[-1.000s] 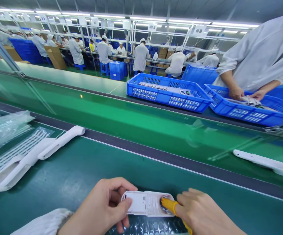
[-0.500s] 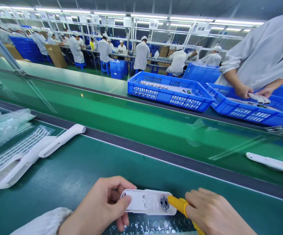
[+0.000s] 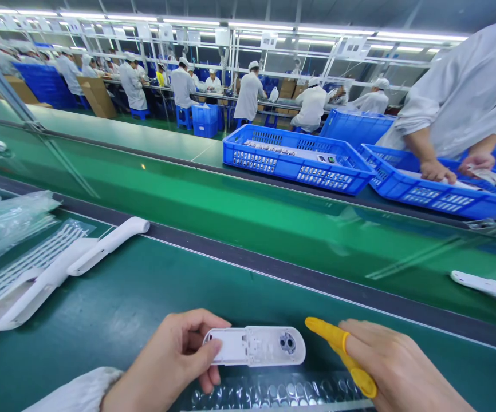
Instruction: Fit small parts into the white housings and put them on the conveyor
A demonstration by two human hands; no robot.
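Note:
My left hand [image 3: 179, 355] grips a long white plastic housing [image 3: 254, 347] by its left end, thumb on top and fingers underneath. The housing lies with its hollow inner side up, and a round dark grey piece with holes [image 3: 288, 343] sits near its right end. To the right, apart from the housing, is my right hand [image 3: 372, 355], with yellow finger covers on its index finger and thumb. Those two fingers are spread, with nothing between them. Just below the housing lies a clear sheet with rows of round shapes [image 3: 269, 393].
White curved housings [image 3: 109, 247], strips in film [image 3: 37, 266] and clear plastic bags [image 3: 11, 223] lie at left on the green bench. Beyond a dark strip, white parts [image 3: 488, 286] rest on a green surface. A co-worker's hands [image 3: 439, 170] are over a blue crate [image 3: 428, 197].
My right hand has drawn back to the right, off the housing's round piece. The housing has shifted slightly left and up with my left hand. White parts beyond the strip slid right.

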